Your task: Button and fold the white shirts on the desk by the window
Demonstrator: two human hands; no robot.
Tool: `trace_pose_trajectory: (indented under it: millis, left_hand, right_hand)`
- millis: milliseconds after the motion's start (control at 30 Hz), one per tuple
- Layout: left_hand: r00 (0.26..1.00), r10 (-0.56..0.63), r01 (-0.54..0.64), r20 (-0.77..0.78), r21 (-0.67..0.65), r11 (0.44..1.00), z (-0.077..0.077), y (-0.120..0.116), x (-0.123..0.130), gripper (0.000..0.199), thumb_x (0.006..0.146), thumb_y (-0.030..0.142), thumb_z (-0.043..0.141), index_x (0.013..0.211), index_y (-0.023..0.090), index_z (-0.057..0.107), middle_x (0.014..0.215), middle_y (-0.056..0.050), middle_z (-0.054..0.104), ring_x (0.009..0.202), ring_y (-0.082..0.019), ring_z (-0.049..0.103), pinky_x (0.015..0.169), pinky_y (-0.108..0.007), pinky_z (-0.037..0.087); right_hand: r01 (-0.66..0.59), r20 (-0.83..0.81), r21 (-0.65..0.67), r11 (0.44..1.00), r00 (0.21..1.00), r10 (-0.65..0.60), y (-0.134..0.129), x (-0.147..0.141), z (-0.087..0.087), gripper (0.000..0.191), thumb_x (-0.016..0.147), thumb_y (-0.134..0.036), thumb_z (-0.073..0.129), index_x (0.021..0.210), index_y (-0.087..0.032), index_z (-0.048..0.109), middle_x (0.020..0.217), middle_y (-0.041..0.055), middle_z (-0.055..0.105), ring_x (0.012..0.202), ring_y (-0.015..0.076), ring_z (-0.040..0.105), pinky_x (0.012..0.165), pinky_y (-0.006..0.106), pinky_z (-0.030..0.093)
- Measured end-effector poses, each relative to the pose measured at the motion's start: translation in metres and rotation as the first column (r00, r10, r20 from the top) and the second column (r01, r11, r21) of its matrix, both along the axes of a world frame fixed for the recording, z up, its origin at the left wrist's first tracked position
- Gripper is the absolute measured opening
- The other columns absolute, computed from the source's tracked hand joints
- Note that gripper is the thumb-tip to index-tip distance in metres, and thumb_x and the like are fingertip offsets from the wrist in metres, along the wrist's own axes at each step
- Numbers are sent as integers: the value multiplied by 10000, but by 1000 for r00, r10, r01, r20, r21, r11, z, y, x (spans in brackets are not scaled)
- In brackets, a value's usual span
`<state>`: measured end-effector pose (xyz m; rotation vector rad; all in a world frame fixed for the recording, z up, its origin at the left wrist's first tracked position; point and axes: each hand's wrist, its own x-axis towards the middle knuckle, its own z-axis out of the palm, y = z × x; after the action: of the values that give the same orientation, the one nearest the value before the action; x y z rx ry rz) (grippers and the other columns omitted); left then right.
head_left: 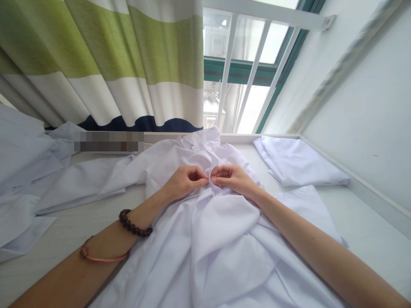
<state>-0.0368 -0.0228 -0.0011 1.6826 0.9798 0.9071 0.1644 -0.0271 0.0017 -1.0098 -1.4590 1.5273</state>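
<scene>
A white garment with a collar and long sleeves, like a coat or shirt, lies spread in loose folds, collar end away from me. Over its upper front my left hand pinches the front edge between thumb and fingertips. My right hand pinches the same place from the other side, so the fingertips nearly meet. Any button there is too small to make out. One sleeve stretches out to the left. Dark beads and a reddish band circle my left forearm.
A folded white garment lies at the back right, with more white cloth nearer me. Rumpled white garments are heaped at the left. A curtain and barred window stand behind; a wall bounds the right.
</scene>
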Motion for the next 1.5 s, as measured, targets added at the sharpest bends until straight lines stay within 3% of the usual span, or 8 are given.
trace_pose_trajectory:
  millis: [167, 367, 700, 800, 1000, 1133, 1267, 1500]
  left_hand:
    - [998, -52, 52, -35, 14, 999, -1, 1, -2, 206, 723, 325, 733, 811, 143, 696, 730, -8, 696, 670, -126, 626, 635, -226, 481]
    - [995, -100, 100, -9, 10, 995, -3, 2, -3, 224, 734, 329, 741, 864, 163, 666, 764, -10, 735, 746, -155, 684, 752, -264, 532]
    - [996, 7, 6, -94, 134, 991, -1, -1, -2, 171, 725, 325, 727, 809, 180, 760, 832, -14, 767, 790, -183, 708, 778, -254, 552]
    - [991, 58, -37, -124, 165, 986, 1, -5, 0, 161, 724, 312, 713, 805, 188, 777, 835, -8, 772, 797, -191, 714, 772, -248, 554]
    - [968, 177, -150, -177, 156, 976, 4, -11, 7, 193, 762, 352, 672, 822, 211, 789, 850, 15, 773, 820, -196, 717, 760, -229, 549]
    - [973, 147, -131, -176, 100, 986, 5, -11, 7, 252, 724, 400, 701, 832, 189, 786, 830, -9, 774, 791, -209, 720, 722, -235, 556]
    - [972, 149, -130, -182, 112, 985, 6, -11, 6, 243, 724, 384, 694, 802, 168, 772, 779, -19, 770, 742, -202, 717, 685, -229, 550]
    - [954, 216, -162, -206, 250, 955, 5, -15, 11, 165, 752, 298, 638, 757, 162, 730, 730, -4, 754, 676, -170, 703, 637, -200, 532]
  right_hand:
    - [-20, 58, 60, 998, 998, 16, -1, -1, 1, 270, 627, -318, 805, 792, -154, 670, 685, -3, 681, 605, 110, 595, 622, 255, 486]
    - [-56, 86, 73, 996, 995, 50, -2, -1, 2, 170, 659, -242, 742, 773, -155, 650, 670, -15, 661, 602, 104, 580, 592, 233, 463]
    - [-1, 122, 140, 990, 992, -17, 1, -2, -6, 301, 612, -350, 801, 788, -162, 645, 694, 1, 669, 631, 119, 610, 587, 237, 474]
    - [13, 145, 191, 981, 989, -42, 1, -2, -8, 260, 638, -340, 779, 774, -169, 638, 669, -8, 652, 588, 105, 589, 545, 225, 464]
    - [33, 255, 463, 886, 952, -169, -2, -4, -8, 125, 692, -256, 684, 754, -184, 602, 674, -5, 651, 556, 104, 591, 495, 213, 467]
    - [18, 282, 582, 813, 933, -222, -3, -4, -11, 144, 697, -262, 661, 778, -205, 557, 677, -8, 665, 553, 112, 614, 508, 221, 503]
    - [-36, 327, 640, 768, 917, -230, -2, -3, -15, 108, 728, -275, 636, 768, -217, 555, 672, -6, 667, 573, 124, 633, 545, 241, 534]
    - [-59, 344, 657, 751, 911, -229, -1, -4, -16, 78, 745, -286, 623, 759, -230, 570, 678, 1, 677, 597, 139, 640, 571, 265, 549]
